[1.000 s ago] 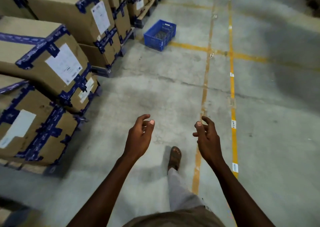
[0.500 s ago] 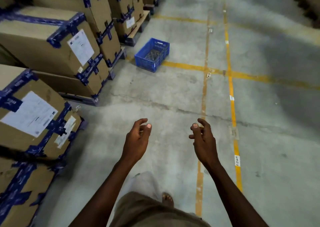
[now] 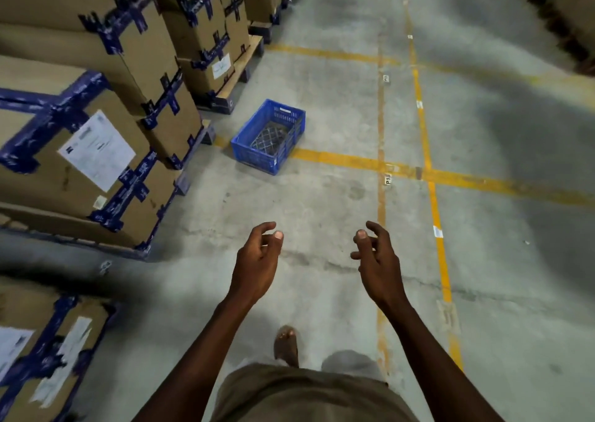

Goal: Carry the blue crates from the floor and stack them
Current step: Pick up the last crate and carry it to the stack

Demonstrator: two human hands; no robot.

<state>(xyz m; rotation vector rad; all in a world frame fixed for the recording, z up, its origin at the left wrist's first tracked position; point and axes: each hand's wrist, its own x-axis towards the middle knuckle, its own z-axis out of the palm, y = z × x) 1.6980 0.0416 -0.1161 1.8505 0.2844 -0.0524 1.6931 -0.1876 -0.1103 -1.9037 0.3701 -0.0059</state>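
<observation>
1. A grey concrete floor (image 3: 322, 215) fills the view, cracked and stained in places.
2. Painted yellow floor lines (image 3: 431, 176) cross on it, with small white labels beside them.
3. Brown cardboard boxes bound with blue tape (image 3: 80, 151) stand stacked on wooden pallets (image 3: 248, 54) along the left.
4. Light is dim; the far right lies in shadow.

Dim, uneven warehouse light; broad soft shadows cross the floor (image 3: 483, 260), edges blurred and wide-angle warped.
</observation>
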